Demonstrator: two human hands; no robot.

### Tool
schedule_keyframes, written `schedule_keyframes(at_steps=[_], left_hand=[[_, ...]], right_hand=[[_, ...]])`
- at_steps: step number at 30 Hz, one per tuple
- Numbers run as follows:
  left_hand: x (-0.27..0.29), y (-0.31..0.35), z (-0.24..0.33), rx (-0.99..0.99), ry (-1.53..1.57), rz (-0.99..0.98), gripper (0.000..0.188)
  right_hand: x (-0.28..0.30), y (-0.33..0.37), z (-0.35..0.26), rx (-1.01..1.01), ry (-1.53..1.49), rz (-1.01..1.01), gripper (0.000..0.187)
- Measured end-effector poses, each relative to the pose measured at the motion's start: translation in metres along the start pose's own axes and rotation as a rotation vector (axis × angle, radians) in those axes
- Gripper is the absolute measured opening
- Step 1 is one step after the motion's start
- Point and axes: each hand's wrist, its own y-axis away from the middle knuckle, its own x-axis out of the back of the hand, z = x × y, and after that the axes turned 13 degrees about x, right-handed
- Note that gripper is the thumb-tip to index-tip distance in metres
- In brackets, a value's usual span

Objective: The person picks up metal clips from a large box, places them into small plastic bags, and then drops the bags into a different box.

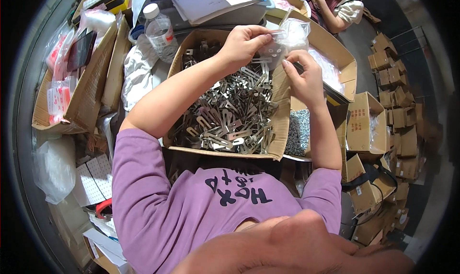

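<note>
Head view shows the person's two hands above the far right corner of a carton [279,125], which is filled with metal clips [230,116]. The left hand [243,46] comes over the carton from the left; its thumb and forefinger are closed together on the upper edge of a clear bag [274,50]. The bag is between both hands, over the far right edge of the carton, and some small pale marks are seen on it. The right hand [306,77] is just beside the bag, with fingers bent and the thumb near to them — whether they grip the bag, I cannot tell.

Behind the hands there is a white plastic bundle [298,34]. To the right of the carton, under the right forearm, lie small grey pieces [299,130], too small to tell their kind. At the far left of the carton stands a bottle [161,34] with a white cap, and near it lies a white cloth [138,68]. Papers [211,8] lie beyond the carton. Further right are many small boxes [400,92] — and, at the top, another person [335,10].
</note>
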Motion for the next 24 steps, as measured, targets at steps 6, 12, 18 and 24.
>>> schedule_keyframes(at_steps=[6,12,18,24], left_hand=[[-0.003,0.009,0.008,-0.041,-0.242,0.052,0.017],[-0.005,0.006,-0.001,-0.227,-0.607,-0.018,0.017],[-0.01,0.017,0.017,-0.083,-0.857,0.047,0.022],[-0.013,0.016,0.005,-0.233,-0.876,-0.006,0.02]], right_hand=[[0.011,0.002,-0.005,0.008,-0.02,0.012,0.011],[0.015,-0.003,-0.025,0.075,0.015,0.0,0.014],[0.012,-0.004,-0.028,0.099,0.038,-0.112,0.016],[0.012,-0.003,-0.022,0.013,0.067,-0.314,0.027]])
